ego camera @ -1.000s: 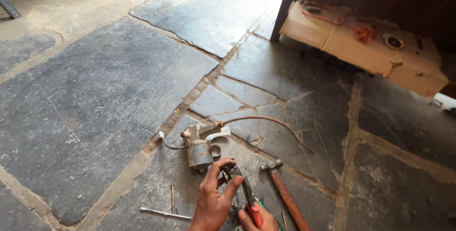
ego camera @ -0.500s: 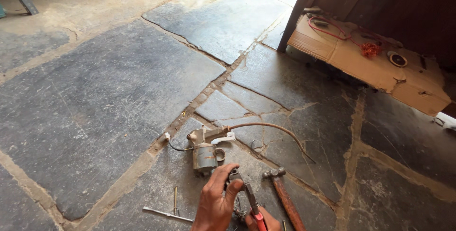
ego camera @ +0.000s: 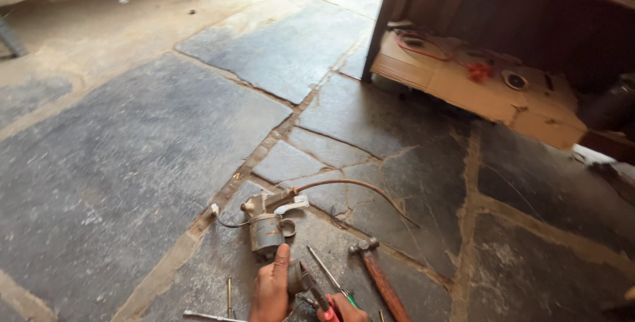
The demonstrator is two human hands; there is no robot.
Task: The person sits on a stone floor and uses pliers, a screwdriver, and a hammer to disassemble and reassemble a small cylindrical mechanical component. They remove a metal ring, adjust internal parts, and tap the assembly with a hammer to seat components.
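On a stone-slab floor [ego camera: 132,163], at the bottom edge of the view, a person's left hand [ego camera: 272,292] grasps a small round metal part [ego camera: 295,277], thumb stretched up along its side and fingers curled about it. The right hand [ego camera: 344,310], mostly cut off by the frame, is clenched on the red handles of pliers [ego camera: 316,291], whose dark jaws meet the part just beside the left thumb.

Just above the hands, touching the thumb tip or nearly so, lies a grey motor-like unit [ego camera: 268,228] on its side, straddling a mortar joint between slabs. A thin curved tube [ego camera: 357,188] arcs from its top toward the right, and a short wire [ego camera: 228,219] trails off to its left.

A screwdriver [ego camera: 325,270] lies just right of the pliers, and beside it a hammer [ego camera: 377,274] with a wooden handle, head pointing away from the person. Left of the hand, near the bottom edge, lie a thin rod [ego camera: 229,293] and a metal bar [ego camera: 205,315].

Well apart, at the upper right, flattened cardboard [ego camera: 476,87] carrying a red cable [ego camera: 430,47] rests on the floor beneath a dark wooden bench [ego camera: 503,11].
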